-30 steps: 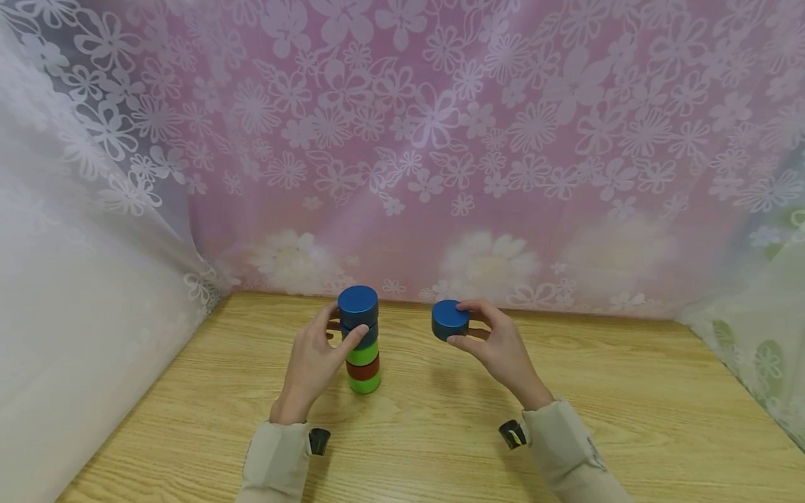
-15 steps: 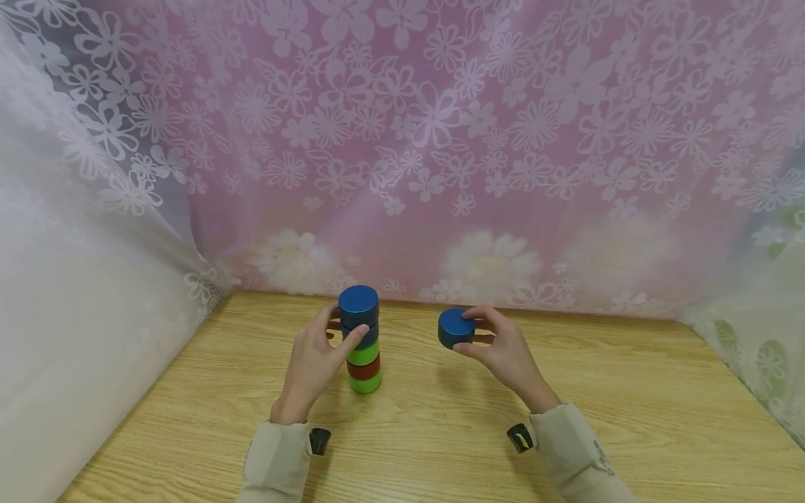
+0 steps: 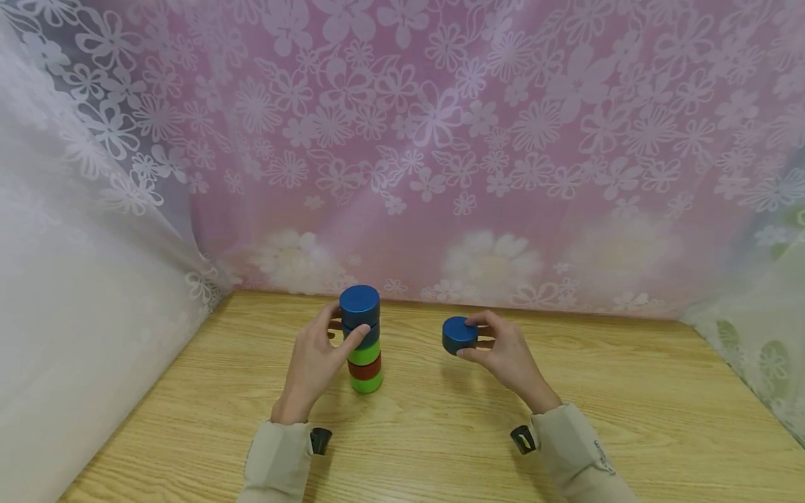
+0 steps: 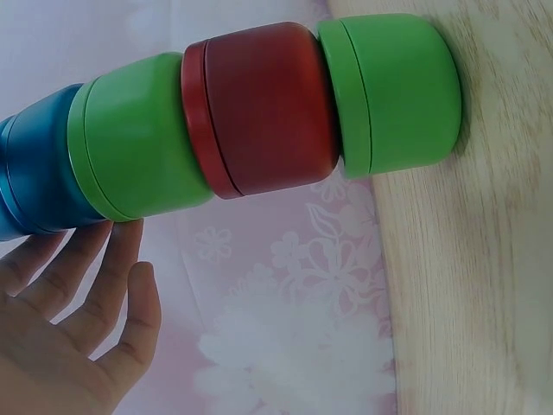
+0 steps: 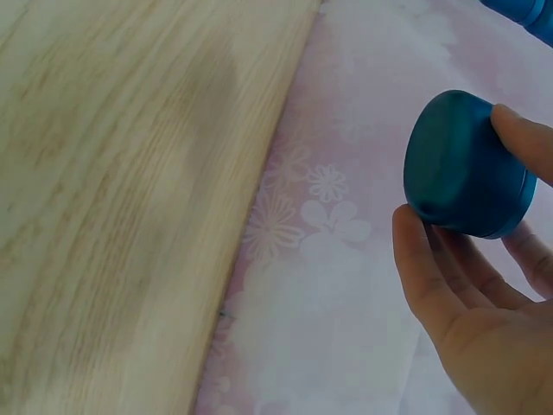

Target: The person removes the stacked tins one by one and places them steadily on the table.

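Left hand (image 3: 314,355) and right hand (image 3: 508,353) — both pinching.
On the desk (image 3: 440,447) I log one upright stack (image 3: 365,355), green, red, green, blue, blue from the bottom; left hand grips its lower blue tin (image 3: 370,339). Right hand: one loose blue tin (image 3: 459,334), raised above the desk — apart from the stack.

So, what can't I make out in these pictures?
Head view: where the far fingers of the left hand end; the stack hides their tips.
Left wrist view: the top blue cylinder, mostly cut off by the left edge.
Right wrist view: the blue piece at top right, cut off by the edges.
Head and right wrist views: whether the blue cylinder in the right hand is hollow; its walls hide that.
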The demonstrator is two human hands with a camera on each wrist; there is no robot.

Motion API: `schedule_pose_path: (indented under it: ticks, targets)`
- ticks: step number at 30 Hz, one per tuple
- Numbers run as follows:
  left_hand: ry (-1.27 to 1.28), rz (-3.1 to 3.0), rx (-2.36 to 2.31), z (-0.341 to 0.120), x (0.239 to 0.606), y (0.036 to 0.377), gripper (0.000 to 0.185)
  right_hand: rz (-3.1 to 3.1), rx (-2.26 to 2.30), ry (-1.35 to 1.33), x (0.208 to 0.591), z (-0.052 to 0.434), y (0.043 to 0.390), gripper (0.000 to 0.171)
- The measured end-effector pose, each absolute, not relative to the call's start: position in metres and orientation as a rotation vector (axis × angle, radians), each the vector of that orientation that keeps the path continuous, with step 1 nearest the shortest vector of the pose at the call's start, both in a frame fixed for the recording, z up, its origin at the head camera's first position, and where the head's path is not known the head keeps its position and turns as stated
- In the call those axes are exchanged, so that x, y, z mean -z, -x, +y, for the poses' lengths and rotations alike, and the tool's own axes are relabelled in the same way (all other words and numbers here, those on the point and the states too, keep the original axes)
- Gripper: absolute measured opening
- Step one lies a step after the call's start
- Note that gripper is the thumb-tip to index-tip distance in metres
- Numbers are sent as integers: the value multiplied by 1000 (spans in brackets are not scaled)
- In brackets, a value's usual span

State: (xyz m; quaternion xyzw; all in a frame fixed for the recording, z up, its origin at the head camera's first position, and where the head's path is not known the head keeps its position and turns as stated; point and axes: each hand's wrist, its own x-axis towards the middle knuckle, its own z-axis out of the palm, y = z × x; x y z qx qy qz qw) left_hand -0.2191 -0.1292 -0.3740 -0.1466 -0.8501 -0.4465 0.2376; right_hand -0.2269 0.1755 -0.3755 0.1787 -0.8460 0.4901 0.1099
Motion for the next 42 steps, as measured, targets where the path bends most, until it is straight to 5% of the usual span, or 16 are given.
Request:
schedule_pose_path:
  ticks: [42]
  targets:
    - [410,-2327,1222,-129,373,219,54,-2832,-1214,-508,401,183,242,35]
